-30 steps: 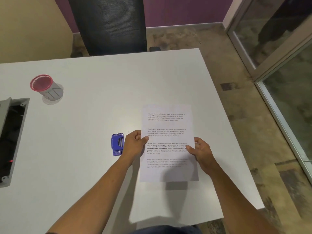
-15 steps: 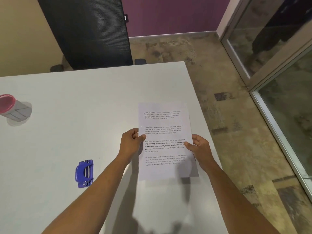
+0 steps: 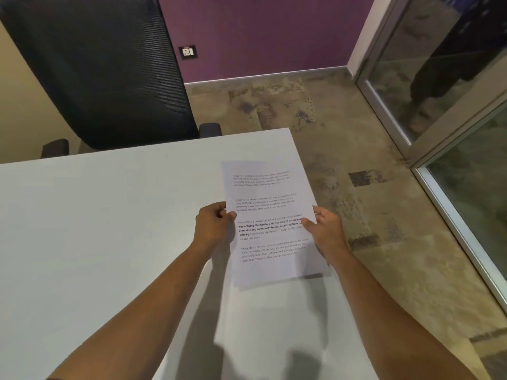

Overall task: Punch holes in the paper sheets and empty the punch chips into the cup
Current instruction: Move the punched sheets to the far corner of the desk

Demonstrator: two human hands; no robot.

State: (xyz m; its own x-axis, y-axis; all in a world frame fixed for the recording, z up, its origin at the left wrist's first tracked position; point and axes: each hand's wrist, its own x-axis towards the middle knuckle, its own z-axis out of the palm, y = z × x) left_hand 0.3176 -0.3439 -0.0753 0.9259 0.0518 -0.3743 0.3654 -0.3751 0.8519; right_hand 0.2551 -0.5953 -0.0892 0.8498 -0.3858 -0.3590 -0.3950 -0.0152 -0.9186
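A white sheet of paper (image 3: 270, 223) with several printed paragraphs hangs above the right part of the white table (image 3: 96, 229). My left hand (image 3: 212, 226) pinches its left edge. My right hand (image 3: 325, 230) pinches its right edge. The sheet is lifted off the table and casts a shadow below it. The blue hole punch and the red-rimmed cup are out of view.
A black mesh office chair (image 3: 104, 72) stands behind the far table edge. The table's right edge (image 3: 307, 171) runs just under the paper, with patterned floor beyond. A glass partition with a metal frame (image 3: 450, 149) is at the right.
The view has swung up and to the right, so the blue punch and the cup have left the frame. Both hands have kept hold of the lifted paper.
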